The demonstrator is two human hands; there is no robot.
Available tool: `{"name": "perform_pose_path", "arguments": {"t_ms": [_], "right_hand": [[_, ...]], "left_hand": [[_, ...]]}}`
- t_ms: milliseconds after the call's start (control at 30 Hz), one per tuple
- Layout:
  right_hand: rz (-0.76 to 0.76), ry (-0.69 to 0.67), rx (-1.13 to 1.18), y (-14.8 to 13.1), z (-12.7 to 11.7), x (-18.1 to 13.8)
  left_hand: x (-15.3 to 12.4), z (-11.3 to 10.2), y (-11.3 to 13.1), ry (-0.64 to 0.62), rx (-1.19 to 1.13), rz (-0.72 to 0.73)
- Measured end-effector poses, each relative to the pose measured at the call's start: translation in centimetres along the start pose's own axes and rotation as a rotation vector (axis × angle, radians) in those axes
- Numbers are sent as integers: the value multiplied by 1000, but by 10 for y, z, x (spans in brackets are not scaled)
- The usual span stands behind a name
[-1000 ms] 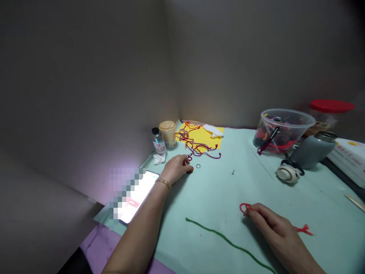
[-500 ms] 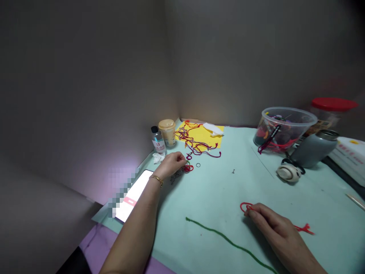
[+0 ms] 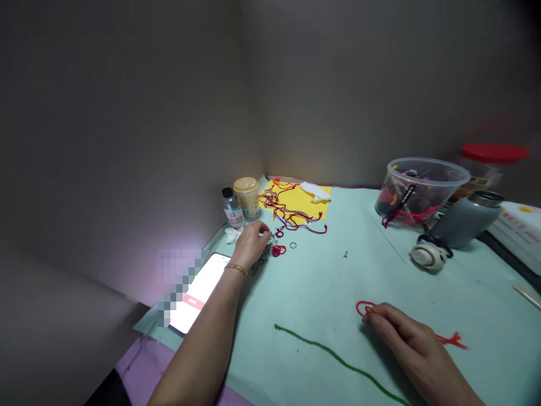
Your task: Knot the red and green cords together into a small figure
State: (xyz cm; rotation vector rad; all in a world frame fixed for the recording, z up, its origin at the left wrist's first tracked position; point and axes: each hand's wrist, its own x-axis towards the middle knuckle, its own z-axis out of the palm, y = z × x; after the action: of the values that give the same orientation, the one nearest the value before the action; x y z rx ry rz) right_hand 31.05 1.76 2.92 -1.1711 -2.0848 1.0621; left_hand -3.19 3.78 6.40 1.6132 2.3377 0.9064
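Red cord point(image 3: 364, 308) is pinched in the right hand point(image 3: 399, 328), its loop projecting past the fingers and its end trailing behind, over the desk point(image 3: 321, 293). Green cord point(image 3: 333, 361) lies nearby, not touching. Left hand point(image 3: 251, 245) is curled, fingertips down just beside small red loops point(image 3: 277, 250); grip cannot be confirmed. Phone point(image 3: 198, 293) lies beside that forearm. Beyond: tangled yarn point(image 3: 287, 211) on yellow paper point(image 3: 306, 198). Far right: plastic tub point(image 3: 422, 186), flask point(image 3: 467, 223).

The head camera looks forward and down at the tabletop point(image 3: 321, 293).
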Motion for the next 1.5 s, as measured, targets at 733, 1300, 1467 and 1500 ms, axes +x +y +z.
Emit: {"name": "perform_pose_path", "arguments": {"t_ms": [733,1300,1467,1500], "right_hand": [[25,-35,12,1,2,0],[49,-60,66,2,3,2],[83,-64,122,2,4,4],[92,-61,134,1,3,5]], "left_hand": [[-2,-3,5,-221,-162,-1],[1,-9,10,-153,-554,-140],[-1,-17,22,-163,-706,-176],[-4,-18,29,-193,-791,-185]]}}
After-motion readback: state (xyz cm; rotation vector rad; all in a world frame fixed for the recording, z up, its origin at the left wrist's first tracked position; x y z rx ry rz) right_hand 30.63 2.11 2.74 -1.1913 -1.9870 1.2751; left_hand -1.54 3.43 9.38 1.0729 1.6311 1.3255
